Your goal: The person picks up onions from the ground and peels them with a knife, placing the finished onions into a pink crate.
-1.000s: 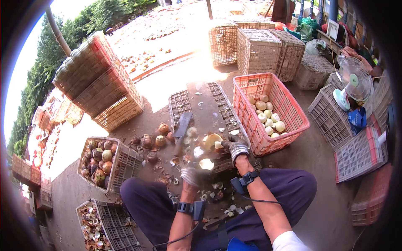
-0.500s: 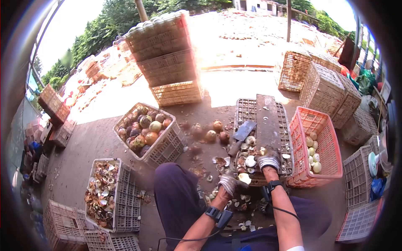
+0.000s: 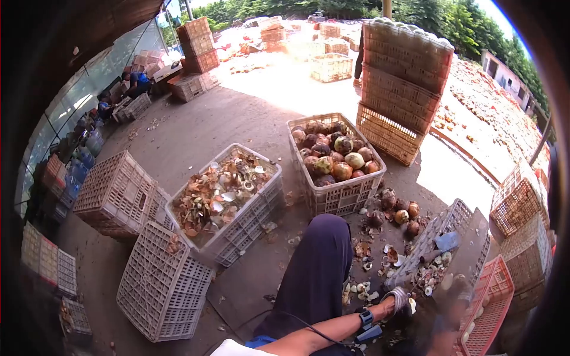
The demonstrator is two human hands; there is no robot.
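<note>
My left hand [image 3: 399,299], in a striped, dirty glove, is closed around a pale peeled onion piece [image 3: 412,305] above the littered ground. To its right is my right hand [image 3: 456,293], blurred by motion, its fingers unclear. Just beyond both hands, an upturned grey crate [image 3: 415,252] carries a board [image 3: 470,246], a cleaver [image 3: 447,240] and white onion scraps [image 3: 428,279]. At the right, a red crate [image 3: 502,285] holds pale peeled onions.
Ahead stands a crate of unpeeled onions [image 3: 341,163], with loose onions [image 3: 401,216] beside it. A crate of peelings [image 3: 222,193] is left of my knee. Empty crates [image 3: 163,285] lie farther left. A tall crate stack [image 3: 404,83] rises behind.
The view has swung left, so the work crate and both hands now appear farther right. My right hand has come off the crate's scraps and is blurred. The pale piece remains at my left hand.
</note>
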